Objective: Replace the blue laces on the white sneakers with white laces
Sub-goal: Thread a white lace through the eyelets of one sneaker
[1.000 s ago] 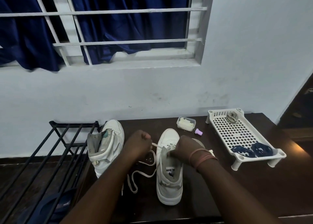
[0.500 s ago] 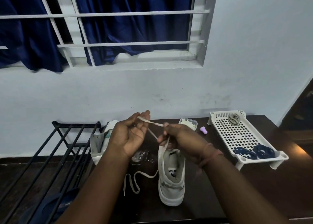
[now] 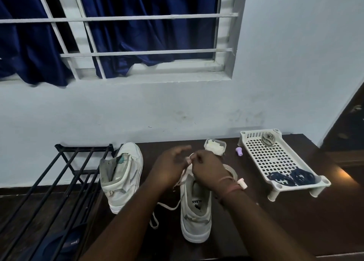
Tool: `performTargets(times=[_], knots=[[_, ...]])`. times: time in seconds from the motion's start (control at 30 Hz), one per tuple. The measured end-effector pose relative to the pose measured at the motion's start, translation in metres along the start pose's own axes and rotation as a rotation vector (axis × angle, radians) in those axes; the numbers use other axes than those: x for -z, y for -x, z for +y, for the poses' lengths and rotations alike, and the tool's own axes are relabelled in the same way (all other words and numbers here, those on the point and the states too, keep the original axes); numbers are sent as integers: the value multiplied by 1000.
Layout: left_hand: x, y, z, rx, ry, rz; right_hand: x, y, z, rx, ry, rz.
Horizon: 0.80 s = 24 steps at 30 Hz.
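From the head view, the blue laces already lie in the white tray at 3 o'clock. The right hand pinches the white lace over the near sneaker; the left hand is loosely open. The far sneaker, at 9 o'clock, looks unlaced. Dark wooden counter, pale wall, barred window.

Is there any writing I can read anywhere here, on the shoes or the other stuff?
"ALBAN": upside down to the camera, on the insole label of the near sneaker.
A small pale mark on the dark slipper under the rack: too blurred to read.
Nothing else carries readable text.
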<state>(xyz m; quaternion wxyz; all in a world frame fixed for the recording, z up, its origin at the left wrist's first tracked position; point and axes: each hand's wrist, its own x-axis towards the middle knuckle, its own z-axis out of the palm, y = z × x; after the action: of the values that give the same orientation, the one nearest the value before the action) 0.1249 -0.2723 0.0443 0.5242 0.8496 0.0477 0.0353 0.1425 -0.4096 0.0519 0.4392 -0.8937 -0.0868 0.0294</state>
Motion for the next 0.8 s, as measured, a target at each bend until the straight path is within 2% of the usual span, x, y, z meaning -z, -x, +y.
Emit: performTargets(times=[0.03, 0.1, 0.23, 0.33, 0.4, 0.47, 0.53, 0.6, 0.7, 0.8], knots=[[0, 2, 0, -80, -87, 0, -2, 0, -1, 8, 1, -22], [3, 3, -3, -125, -126, 19, -2, 0, -1, -7, -29, -54], [9, 0, -16, -69, -297, 142, 8, -1, 8, -83, -29, -19], [9, -3, -21, 28, -277, 248, 13, -2, 16, -161, -39, 7], [8, -1, -18, 32, -350, 310, 11, -3, 18, -170, -43, 5], [5, -2, -16, -27, -386, 280, 9, -2, 16, -137, -47, -1], [-4, -2, -14, -90, -382, 133, 8, -2, 14, -122, -78, -18], [-14, -2, -14, -149, -341, 71, 7, -2, 14, -143, -101, -21], [-19, -2, -14, -161, -268, 74, 11, -4, 18, -179, -85, 14], [-20, -4, -13, -73, -162, 203, 23, -12, 29, -280, -78, 10]])
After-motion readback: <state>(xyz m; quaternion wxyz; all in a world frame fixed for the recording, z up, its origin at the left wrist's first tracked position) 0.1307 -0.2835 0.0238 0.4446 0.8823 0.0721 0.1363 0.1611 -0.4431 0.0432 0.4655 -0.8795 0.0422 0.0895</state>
